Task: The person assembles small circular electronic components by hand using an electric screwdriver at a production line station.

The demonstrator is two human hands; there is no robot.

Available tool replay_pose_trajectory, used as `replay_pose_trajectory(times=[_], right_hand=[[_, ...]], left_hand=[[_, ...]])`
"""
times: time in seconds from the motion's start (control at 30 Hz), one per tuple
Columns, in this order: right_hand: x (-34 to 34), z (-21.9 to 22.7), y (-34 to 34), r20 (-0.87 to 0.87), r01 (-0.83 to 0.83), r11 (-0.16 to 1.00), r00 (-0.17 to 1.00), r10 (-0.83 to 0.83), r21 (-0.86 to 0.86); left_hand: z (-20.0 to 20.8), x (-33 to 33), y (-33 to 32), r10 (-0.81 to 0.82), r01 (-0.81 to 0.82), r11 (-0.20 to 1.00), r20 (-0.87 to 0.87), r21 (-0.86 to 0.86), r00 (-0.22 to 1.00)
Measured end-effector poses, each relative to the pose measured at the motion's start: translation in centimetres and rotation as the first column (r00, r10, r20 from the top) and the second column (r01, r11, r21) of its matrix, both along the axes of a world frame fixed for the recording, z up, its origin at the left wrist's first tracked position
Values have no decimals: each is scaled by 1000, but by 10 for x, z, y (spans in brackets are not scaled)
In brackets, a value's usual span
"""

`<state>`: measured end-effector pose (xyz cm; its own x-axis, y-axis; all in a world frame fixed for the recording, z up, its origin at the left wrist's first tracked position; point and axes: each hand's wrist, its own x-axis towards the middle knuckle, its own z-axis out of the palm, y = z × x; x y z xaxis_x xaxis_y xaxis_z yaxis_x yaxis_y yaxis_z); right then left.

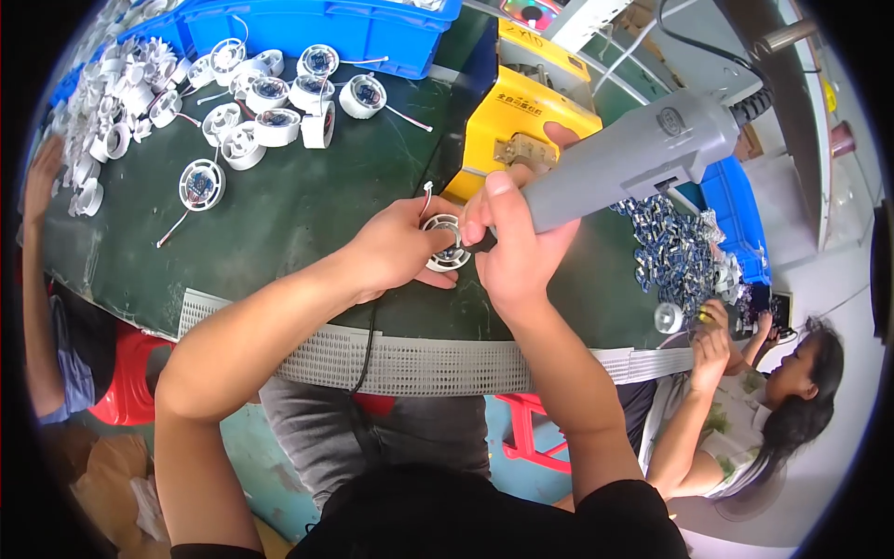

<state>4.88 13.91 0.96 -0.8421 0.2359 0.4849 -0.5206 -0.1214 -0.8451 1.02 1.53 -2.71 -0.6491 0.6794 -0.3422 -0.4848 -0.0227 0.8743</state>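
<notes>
A round white plastic housing (441,260) with a circuit board inside sits at the front of the green table, gripped at its left edge by my left hand (396,244). A short wire with a small white plug (428,188) rises from behind that hand. My right hand (521,233) is wrapped round a grey electric screwdriver (624,168), which slants up to the right. Its dark tip end points at the housing's right side; whether bit and housing touch is hidden by my fingers.
Several white housings with boards (277,126) lie at the back left, beside a heap of white parts (116,102) and a blue bin (317,28). A yellow machine (521,102) stands beyond my right hand. Circuit boards (675,256) are piled right, near a seated co-worker (736,410).
</notes>
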Motion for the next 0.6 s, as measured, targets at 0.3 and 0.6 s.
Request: replay_pose_trajectory(times=[0.3, 0.6], right_hand=[[-2, -5, -2, -7, -24, 1000, 1000, 24, -12], [-5, -12, -8, 48, -115, 993, 992, 117, -37]], left_hand=[[-1, 0, -1, -10, 10, 1000, -19, 4, 1000], [1, 1, -3, 12, -12, 1000, -34, -12, 999]])
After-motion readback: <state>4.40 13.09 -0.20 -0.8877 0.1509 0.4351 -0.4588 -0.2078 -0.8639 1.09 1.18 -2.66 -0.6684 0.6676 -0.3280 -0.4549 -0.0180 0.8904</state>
